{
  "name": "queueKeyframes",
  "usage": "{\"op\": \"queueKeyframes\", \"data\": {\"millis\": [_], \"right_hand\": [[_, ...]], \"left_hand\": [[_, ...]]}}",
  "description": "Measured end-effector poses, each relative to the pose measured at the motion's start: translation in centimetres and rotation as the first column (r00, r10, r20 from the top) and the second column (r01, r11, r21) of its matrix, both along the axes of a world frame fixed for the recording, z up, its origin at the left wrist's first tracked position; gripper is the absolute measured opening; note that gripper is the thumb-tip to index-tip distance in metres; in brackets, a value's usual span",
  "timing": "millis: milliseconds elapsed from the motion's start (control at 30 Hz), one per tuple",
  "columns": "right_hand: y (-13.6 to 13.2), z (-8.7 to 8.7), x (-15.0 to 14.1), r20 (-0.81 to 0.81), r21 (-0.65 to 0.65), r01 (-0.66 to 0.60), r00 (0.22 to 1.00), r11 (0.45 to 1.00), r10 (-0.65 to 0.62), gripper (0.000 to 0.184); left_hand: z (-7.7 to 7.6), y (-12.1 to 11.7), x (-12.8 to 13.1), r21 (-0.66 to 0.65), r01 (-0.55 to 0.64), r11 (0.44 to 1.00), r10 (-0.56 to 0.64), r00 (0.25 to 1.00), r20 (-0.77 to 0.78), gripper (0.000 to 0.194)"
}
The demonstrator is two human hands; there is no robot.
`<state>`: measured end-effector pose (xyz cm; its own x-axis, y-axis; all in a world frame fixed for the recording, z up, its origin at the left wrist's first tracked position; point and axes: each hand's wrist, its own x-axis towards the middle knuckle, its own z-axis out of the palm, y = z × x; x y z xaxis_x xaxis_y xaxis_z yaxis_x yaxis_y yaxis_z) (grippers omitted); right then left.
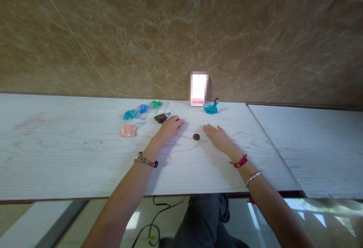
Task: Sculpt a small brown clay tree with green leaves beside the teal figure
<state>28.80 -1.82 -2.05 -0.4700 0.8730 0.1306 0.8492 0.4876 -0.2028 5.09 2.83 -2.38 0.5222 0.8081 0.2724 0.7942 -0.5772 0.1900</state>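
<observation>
Across the upper half, brown marbled wall [170, 32]; beneath, spanning the middle of the frame, white table [70, 165]. At lower centre, dark-trousered leg [202, 219]. Just right of centre, right hand [217, 137], palm down, fingers extended and slightly apart; just left of centre, left hand [170, 127], fingers loosely bent, a little apart. No visible hold in either. Above, against the wall, bright upright rectangle [199, 88], too blurred to identify; at its right foot, blue-skirted figurine [211, 109]. Left of centre, brown packet [161, 118] just beside the left hand, then teal packet [130, 114], peach packet [128, 130], blue packet [143, 108], green packet [156, 104]. Smallest, between both hands and nearer the right: dark brown disc [196, 137], flat, untouched. Looks like work on the disc, between touches. Probably calls for fingertips at its rim, with light pressure in case of softness.
</observation>
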Motion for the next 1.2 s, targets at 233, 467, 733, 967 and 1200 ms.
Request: {"op": "queueKeyframes", "data": {"millis": [233,467,733,967,1200], "right_hand": [[-1.4,-0.6,-0.5,0.168,0.083,-0.006,0.986,0.997,-0.008,0.044],[-1.4,0.0,-1.2,0.137,0.057,0.056,0.989,0.997,-0.064,0.046],[-3.5,-0.2,-1.1,0.161,0.041,0.030,0.986,0.999,-0.036,0.046],[0.5,0.6,-1.7,0.100,-0.037,0.167,0.982,0.985,-0.162,0.048],[-4.6,0.1,-0.3,0.153,-0.052,0.036,0.988,0.998,-0.028,0.050]], "left_hand": [[-0.1,-0.1,0.0,-0.009,-0.009,1.000,0.009,0.999,0.046,0.026],[0.1,-0.1,0.0,-0.025,-0.027,0.999,0.028,0.999,0.036,0.026],[0.2,-0.1,-0.1,-0.027,-0.041,0.999,0.042,0.998,0.039,0.026],[0.3,-0.3,-0.3,-0.051,-0.041,0.998,0.045,0.997,0.068,0.026],[0.0,0.1,0.0,-0.065,-0.082,0.994,0.085,0.996,0.034,0.028]]}}
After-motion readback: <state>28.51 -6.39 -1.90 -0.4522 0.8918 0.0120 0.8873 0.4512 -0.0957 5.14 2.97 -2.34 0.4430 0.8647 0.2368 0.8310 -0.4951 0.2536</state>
